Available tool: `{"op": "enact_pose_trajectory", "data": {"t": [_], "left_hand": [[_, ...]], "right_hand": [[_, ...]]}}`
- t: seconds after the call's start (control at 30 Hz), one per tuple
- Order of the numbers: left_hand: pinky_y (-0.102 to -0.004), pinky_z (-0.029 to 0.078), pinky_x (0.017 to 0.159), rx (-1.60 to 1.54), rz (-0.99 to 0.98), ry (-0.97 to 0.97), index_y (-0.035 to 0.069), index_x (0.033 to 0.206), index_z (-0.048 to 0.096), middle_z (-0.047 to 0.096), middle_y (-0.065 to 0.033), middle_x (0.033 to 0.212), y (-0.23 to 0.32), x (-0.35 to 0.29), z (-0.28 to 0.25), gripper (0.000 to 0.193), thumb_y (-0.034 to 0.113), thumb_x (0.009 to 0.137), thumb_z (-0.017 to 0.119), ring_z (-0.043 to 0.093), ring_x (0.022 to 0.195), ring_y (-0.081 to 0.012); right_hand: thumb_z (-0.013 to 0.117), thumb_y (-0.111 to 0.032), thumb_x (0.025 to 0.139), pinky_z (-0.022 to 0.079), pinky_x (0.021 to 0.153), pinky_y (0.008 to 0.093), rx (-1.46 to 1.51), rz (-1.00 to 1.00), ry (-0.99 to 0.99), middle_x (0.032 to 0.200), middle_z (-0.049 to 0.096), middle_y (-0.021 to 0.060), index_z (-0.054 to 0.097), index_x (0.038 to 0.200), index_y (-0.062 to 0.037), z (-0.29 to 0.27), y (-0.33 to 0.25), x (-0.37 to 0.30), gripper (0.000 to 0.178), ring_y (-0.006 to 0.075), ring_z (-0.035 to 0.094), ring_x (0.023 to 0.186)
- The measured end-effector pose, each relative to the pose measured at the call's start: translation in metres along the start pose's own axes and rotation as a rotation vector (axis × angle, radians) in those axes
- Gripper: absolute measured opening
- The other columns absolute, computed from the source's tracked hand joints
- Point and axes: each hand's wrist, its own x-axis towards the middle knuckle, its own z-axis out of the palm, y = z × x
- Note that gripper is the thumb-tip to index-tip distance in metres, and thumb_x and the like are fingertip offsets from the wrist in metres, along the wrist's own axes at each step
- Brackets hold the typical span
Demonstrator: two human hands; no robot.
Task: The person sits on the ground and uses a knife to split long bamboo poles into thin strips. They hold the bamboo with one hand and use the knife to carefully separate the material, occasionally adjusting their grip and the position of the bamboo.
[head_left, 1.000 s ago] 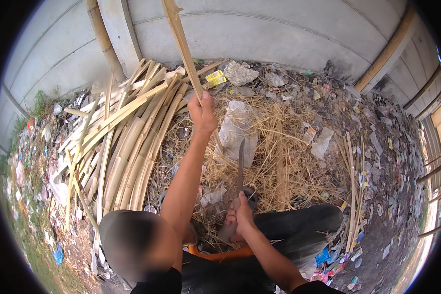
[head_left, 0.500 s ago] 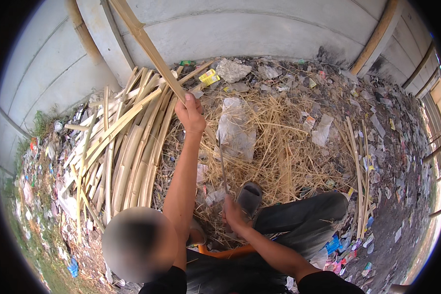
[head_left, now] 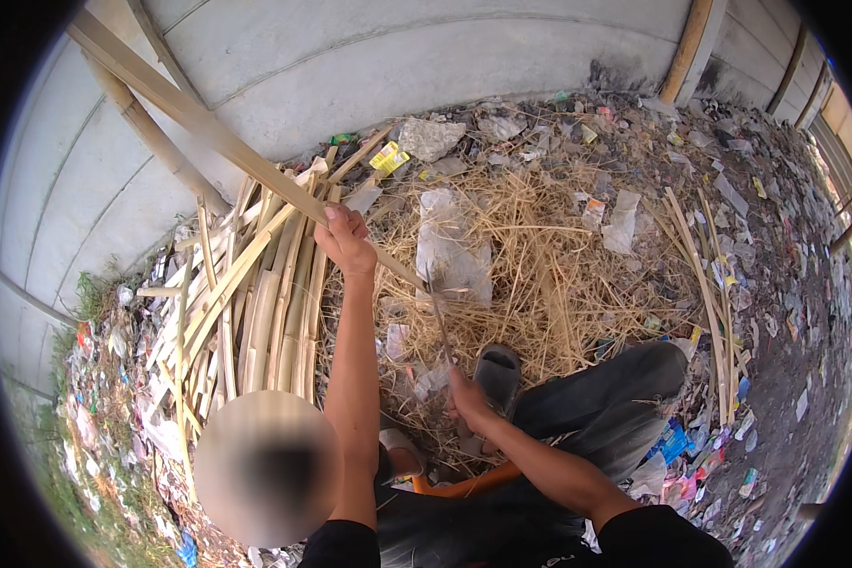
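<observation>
My left hand (head_left: 346,243) is closed round a long split bamboo strip (head_left: 213,133), which slants from the upper left down to the middle of the view. Lower and to the right, my right hand (head_left: 467,398) grips a knife (head_left: 440,322) with a long, narrow, dark blade; its handle is hidden in my fingers. The blade's tip points away from me and meets or lies very near the strip's lower end; I cannot tell whether they touch. Straw-like bamboo shavings (head_left: 530,303) cover the ground just beyond the knife.
A pile of bamboo strips (head_left: 265,322) lies at the left. A few more strips (head_left: 705,293) lie at the right. A concrete panel wall (head_left: 445,57) closes off the far side, with a rock (head_left: 431,139) near its foot. Scattered litter surrounds my sandalled foot (head_left: 497,379). A blurred patch covers the lower left.
The bamboo strip has swung flatter, its far end moving left and down. My left hand has shifted slightly left and lower. The knife still points at the strip's lower end.
</observation>
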Motion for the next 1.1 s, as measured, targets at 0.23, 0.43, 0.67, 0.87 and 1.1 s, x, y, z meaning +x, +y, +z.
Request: {"op": "enact_pose_trajectory", "data": {"t": [0.23, 0.43, 0.67, 0.87, 1.1], "left_hand": [[-0.0236, 0.02, 0.047, -0.059, -0.057, -0.021, 0.01, 0.077, 0.038, 0.031, 0.0034, 0.068, -0.003, 0.001, -0.008, 0.043, 0.041, 0.103, 0.053, 0.027, 0.055, -0.0052], [-0.0246, 0.02, 0.046, -0.051, -0.058, -0.04, 0.011, 0.077, 0.037, 0.029, 0.0022, 0.066, 0.0, 0.007, -0.018, 0.048, 0.049, 0.102, 0.052, 0.024, 0.053, -0.0075], [-0.0244, 0.02, 0.045, -0.07, -0.104, -0.054, 0.011, 0.077, 0.036, 0.028, 0.003, 0.065, -0.002, 0.008, -0.011, 0.045, 0.045, 0.102, 0.053, 0.024, 0.053, -0.007], [-0.0238, 0.019, 0.045, -0.059, -0.085, -0.052, 0.012, 0.077, 0.037, 0.027, 0.003, 0.065, -0.001, 0.007, -0.012, 0.044, 0.044, 0.102, 0.053, 0.023, 0.052, -0.0068], [-0.0233, 0.019, 0.046, -0.067, -0.073, -0.069, 0.012, 0.075, 0.034, 0.026, 0.004, 0.066, 0.004, 0.0, -0.003, 0.043, 0.04, 0.103, 0.052, 0.023, 0.054, -0.0059]], "right_hand": [[0.053, -0.054, 0.101, 0.044, 0.048, 0.0401, -0.123, -0.31, -0.081, 0.057, 0.053, 0.008, 0.057, 0.074, -0.0024, 0.006, 0.024, 0.011, 0.058, 0.0197, 0.05, 0.047], [0.053, -0.056, 0.101, 0.04, 0.044, 0.0354, -0.022, -0.027, -0.07, 0.056, 0.047, 0.0029, 0.052, 0.073, -0.0045, -0.017, -0.002, 0.022, 0.058, 0.0146, 0.047, 0.046], [0.056, -0.053, 0.101, 0.039, 0.044, 0.0334, 0.176, -0.812, -0.128, 0.058, 0.045, 0.0009, 0.057, 0.077, -0.0035, 0.014, -0.037, -0.028, 0.055, 0.0117, 0.045, 0.047], [0.048, -0.053, 0.105, 0.039, 0.048, 0.0359, -0.011, -0.033, -0.058, 0.06, 0.046, 0.0013, 0.048, 0.077, -0.0092, -0.012, 0.01, 0.02, 0.052, 0.0145, 0.044, 0.047], [0.047, -0.047, 0.106, 0.039, 0.044, 0.032, 0.194, -0.621, -0.128, 0.056, 0.049, 0.0036, 0.047, 0.065, -0.005, 0.003, -0.052, -0.036, 0.058, 0.0127, 0.049, 0.048]]}}
